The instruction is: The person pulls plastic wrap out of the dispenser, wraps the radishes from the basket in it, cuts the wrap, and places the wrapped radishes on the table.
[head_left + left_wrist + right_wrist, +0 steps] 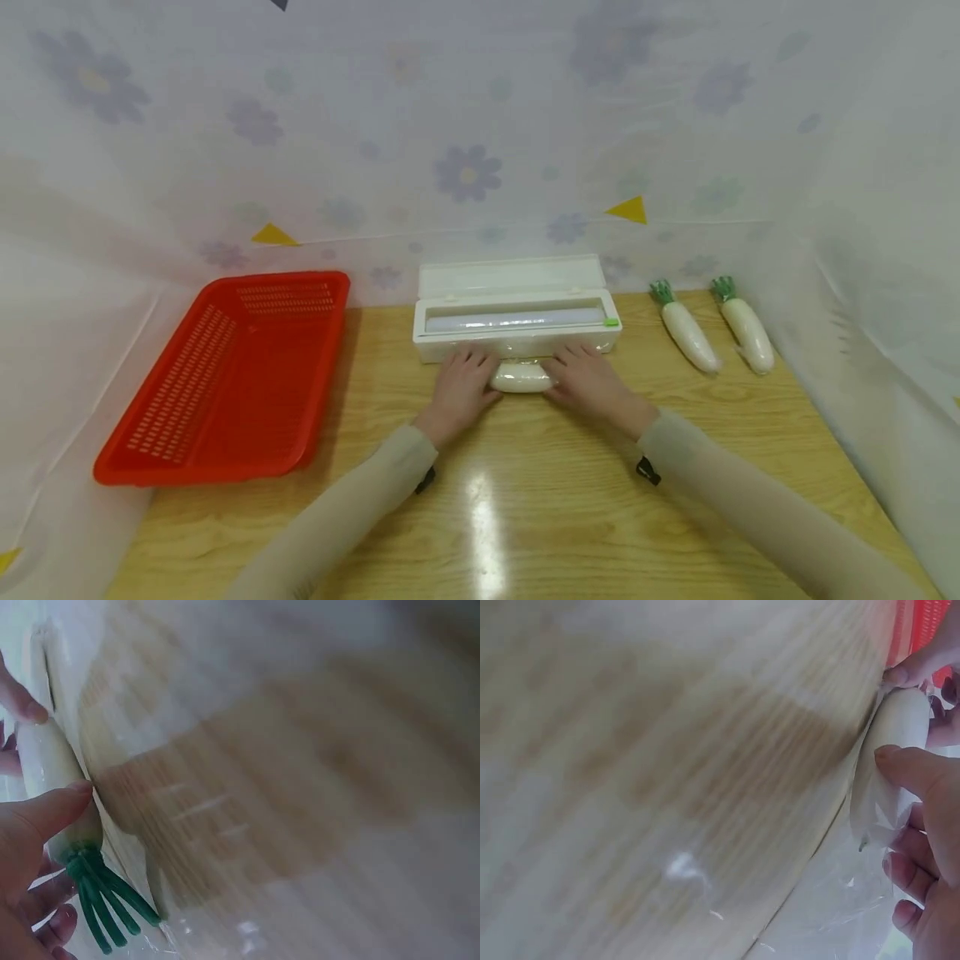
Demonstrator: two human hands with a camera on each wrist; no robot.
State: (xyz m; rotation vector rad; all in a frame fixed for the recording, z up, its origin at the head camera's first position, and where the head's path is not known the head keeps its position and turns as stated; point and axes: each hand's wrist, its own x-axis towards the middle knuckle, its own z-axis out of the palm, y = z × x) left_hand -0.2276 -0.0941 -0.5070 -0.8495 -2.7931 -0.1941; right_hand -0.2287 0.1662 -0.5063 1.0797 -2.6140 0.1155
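A white radish (522,377) lies crosswise on the table in front of a white cling film box, with clear film about it. My left hand (459,392) grips the end with the green leaves (94,892), thumb on the near side and fingers on the far side. At its other end my right hand (588,385) holds it the same way. In the right wrist view, film stretches around the radish (900,724) and below my fingers. The open-lidded box (517,344) stands just beyond both hands, a film roll (517,319) inside.
A red plastic basket (318,417) stands on the left of the wooden table (570,517). To the right lie two more radishes, one radish (690,335) beside another radish (748,333), both with green tops. Flower-patterned sheeting (345,125) surrounds the table's back and sides.
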